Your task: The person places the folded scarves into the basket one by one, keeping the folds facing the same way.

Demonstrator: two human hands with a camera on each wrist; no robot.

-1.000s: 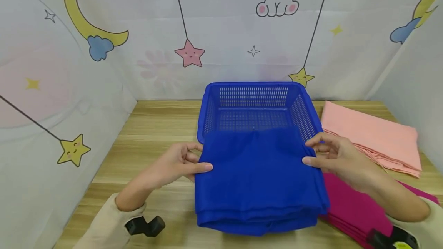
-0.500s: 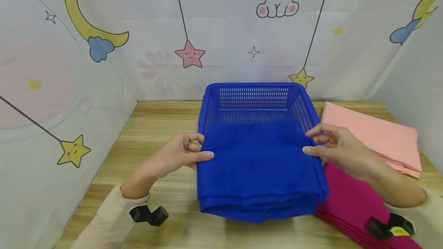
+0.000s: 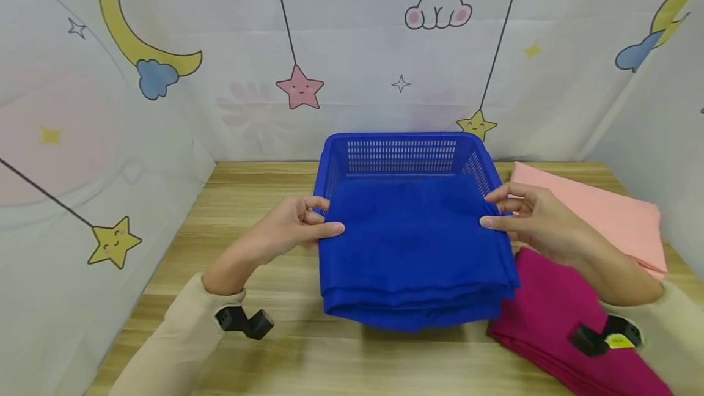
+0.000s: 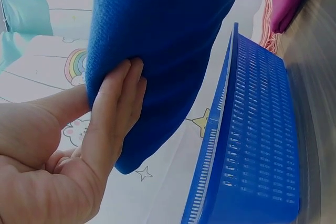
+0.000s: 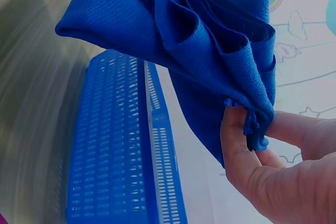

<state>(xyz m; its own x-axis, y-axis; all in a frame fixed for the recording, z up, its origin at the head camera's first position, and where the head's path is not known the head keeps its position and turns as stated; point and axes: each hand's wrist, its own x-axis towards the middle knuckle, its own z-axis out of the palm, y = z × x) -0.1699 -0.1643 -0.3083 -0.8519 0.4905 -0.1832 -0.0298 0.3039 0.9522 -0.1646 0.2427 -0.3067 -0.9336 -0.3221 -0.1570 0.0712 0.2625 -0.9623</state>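
Note:
A folded blue cloth [image 3: 412, 243] is held up between both hands, lying flat on top with its layers sagging at the near edge. My left hand [image 3: 302, 222] pinches its left side, thumb on top and fingers underneath. On the opposite side, my right hand [image 3: 530, 216] grips the folded layers the same way; the right wrist view shows loose threads by the fingertips [image 5: 233, 116]. Behind and below the cloth stands a blue plastic basket [image 3: 401, 138] with slotted walls. The cloth overlaps the basket's front part in the head view, and both wrist views show it above the rim.
A magenta folded cloth [image 3: 555, 316] lies on the wooden table [image 3: 264, 176] at the right, partly under my right forearm in view. Farther back, a pink folded cloth [image 3: 605, 219] rests beside the basket. A printed fabric backdrop [image 3: 357, 47] rises behind the table.
Both hands have carried the blue cloth away from me, up toward the basket, so it covers more of the basket's inside in the head view. The basket has stayed in place.

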